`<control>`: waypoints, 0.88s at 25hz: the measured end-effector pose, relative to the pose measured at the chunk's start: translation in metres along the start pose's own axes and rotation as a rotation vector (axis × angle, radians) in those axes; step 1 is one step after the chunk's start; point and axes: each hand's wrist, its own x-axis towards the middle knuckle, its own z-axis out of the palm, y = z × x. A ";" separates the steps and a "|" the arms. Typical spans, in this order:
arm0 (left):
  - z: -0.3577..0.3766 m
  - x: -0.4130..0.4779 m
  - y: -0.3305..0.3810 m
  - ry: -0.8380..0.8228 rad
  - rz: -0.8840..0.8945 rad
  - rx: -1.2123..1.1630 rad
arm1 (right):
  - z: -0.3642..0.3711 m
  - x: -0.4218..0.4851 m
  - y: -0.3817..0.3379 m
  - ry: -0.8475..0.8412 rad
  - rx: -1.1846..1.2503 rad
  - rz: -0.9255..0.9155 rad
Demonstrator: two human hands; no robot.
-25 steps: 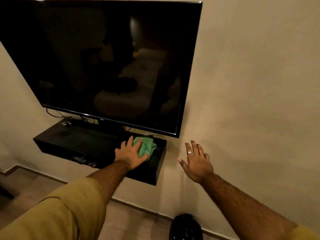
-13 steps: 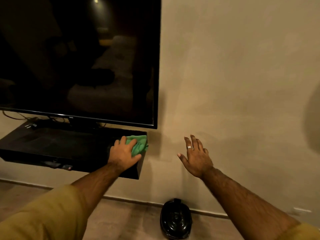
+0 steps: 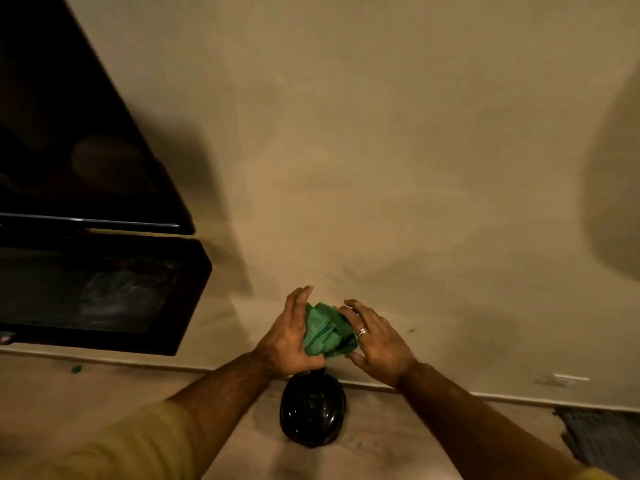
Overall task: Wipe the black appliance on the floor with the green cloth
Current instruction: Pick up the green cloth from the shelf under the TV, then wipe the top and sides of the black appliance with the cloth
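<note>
The crumpled green cloth [image 3: 327, 332] is held between both hands: the left hand [image 3: 287, 341] grips its left side and the right hand [image 3: 375, 344], wearing a ring, cups its right side with fingers spread. Directly below them, the rounded glossy black appliance [image 3: 312, 412] sits on the pale floor [image 3: 398, 441] against the beige wall [image 3: 381, 150]. A black wall shelf [image 3: 104, 292] hangs to the left.

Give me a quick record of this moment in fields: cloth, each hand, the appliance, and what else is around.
cloth: green cloth, bunched, held up between both hands
left hand: left hand cups its left side
right hand: right hand, ring on one finger, fingers on its right side
appliance: black appliance on the floor by the wall, directly below the hands, untouched
surroundings: TV above black shelf, at left
</note>
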 end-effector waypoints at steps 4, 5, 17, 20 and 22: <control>0.073 0.019 -0.043 -0.090 -0.058 -0.155 | 0.067 0.006 0.030 0.052 0.016 -0.098; 0.086 0.020 -0.052 -0.110 -0.075 -0.173 | 0.082 0.007 0.037 0.045 0.000 -0.114; 0.251 -0.077 -0.194 0.038 -0.394 0.008 | 0.343 0.001 0.118 -0.305 0.018 0.332; 0.280 -0.108 -0.231 0.051 -0.490 0.105 | 0.412 0.013 0.131 -0.434 -0.032 0.417; 0.296 -0.118 -0.246 0.059 -0.499 0.103 | 0.453 0.030 0.136 -0.455 -0.056 0.424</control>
